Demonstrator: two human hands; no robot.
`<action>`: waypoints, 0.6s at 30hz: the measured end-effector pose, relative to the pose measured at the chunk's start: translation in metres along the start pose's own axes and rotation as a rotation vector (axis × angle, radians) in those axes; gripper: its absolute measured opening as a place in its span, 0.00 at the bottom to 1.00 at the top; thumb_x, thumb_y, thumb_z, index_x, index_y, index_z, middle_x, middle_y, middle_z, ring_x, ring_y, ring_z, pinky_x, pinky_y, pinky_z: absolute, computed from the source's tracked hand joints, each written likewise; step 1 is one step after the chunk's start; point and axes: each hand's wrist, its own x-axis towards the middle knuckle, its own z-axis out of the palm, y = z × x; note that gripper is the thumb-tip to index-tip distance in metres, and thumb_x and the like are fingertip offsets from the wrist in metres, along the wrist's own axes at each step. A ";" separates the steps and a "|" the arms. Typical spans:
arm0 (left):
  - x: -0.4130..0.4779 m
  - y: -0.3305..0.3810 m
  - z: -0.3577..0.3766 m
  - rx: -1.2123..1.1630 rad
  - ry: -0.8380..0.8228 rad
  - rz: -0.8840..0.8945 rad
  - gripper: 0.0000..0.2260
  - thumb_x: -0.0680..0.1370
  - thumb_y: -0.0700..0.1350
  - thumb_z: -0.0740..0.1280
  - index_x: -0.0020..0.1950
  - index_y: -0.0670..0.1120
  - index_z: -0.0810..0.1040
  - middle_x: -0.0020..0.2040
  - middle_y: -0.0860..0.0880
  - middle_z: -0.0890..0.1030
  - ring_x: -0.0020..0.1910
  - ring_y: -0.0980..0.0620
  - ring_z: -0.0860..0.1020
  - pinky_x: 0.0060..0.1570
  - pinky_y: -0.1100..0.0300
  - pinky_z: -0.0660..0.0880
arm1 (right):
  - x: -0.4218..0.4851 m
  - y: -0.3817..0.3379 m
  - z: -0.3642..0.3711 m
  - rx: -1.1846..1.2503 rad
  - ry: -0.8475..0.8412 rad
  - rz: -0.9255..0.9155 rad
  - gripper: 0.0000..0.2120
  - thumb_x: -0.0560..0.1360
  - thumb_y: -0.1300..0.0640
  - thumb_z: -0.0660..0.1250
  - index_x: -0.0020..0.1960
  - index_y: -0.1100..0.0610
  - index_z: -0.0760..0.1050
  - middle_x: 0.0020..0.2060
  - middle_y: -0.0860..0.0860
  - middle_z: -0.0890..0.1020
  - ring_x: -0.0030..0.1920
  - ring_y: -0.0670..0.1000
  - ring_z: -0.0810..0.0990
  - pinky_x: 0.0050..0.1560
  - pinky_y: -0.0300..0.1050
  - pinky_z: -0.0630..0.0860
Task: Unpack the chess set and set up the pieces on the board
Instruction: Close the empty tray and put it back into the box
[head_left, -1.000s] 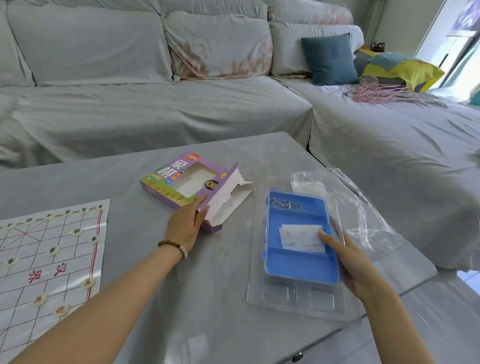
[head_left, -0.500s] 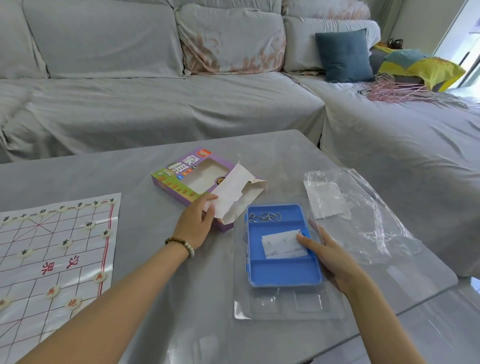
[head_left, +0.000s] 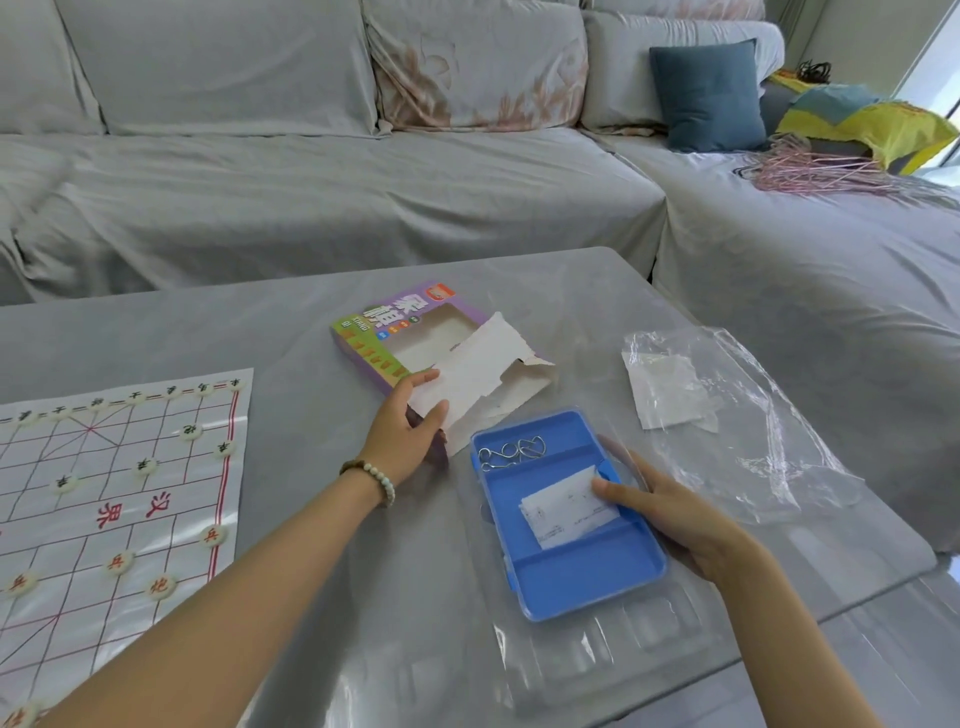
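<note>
On the table (head_left: 311, 332), well left of the blue tray (head_left: 571, 582), the board (head_left: 119, 493) lies flat with round pieces (head_left: 144, 465) on its lines. A clear bag (head_left: 753, 441) sits right of the tray and the open purple box (head_left: 395, 317) just behind it. The left hand (head_left: 405, 436) pinches the box's torn flap (head_left: 478, 364) between thumb and fingers. The right hand (head_left: 670, 514) grips the tray's right edge, thumb on a paper slip (head_left: 561, 512) inside; wire rings (head_left: 511, 449) lie at the tray's far end

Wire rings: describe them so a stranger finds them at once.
On the grey table, near its right edge, a blue tray is gripped by the right hand. Its far compartment holds the wire rings. They are the only metal there; the next compartment has a white slip.
</note>
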 end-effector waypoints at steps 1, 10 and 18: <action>0.000 0.001 -0.002 -0.019 0.004 0.001 0.13 0.77 0.43 0.64 0.60 0.54 0.72 0.57 0.44 0.79 0.48 0.45 0.79 0.53 0.51 0.77 | -0.001 -0.001 0.003 -0.014 -0.017 0.005 0.28 0.71 0.52 0.70 0.65 0.34 0.64 0.55 0.53 0.81 0.49 0.57 0.83 0.47 0.56 0.80; -0.003 0.005 -0.007 -0.097 0.063 -0.011 0.11 0.78 0.39 0.63 0.54 0.53 0.78 0.61 0.50 0.76 0.32 0.60 0.78 0.33 0.69 0.76 | -0.004 -0.006 0.011 -0.054 -0.093 0.001 0.21 0.74 0.54 0.67 0.58 0.33 0.67 0.49 0.51 0.83 0.48 0.54 0.84 0.42 0.50 0.81; -0.003 0.005 -0.007 -0.126 0.078 -0.046 0.12 0.78 0.39 0.63 0.49 0.56 0.79 0.48 0.49 0.83 0.33 0.43 0.73 0.31 0.57 0.78 | -0.009 -0.008 0.019 -0.108 -0.157 -0.015 0.20 0.74 0.55 0.67 0.61 0.42 0.65 0.51 0.56 0.83 0.51 0.55 0.83 0.49 0.52 0.81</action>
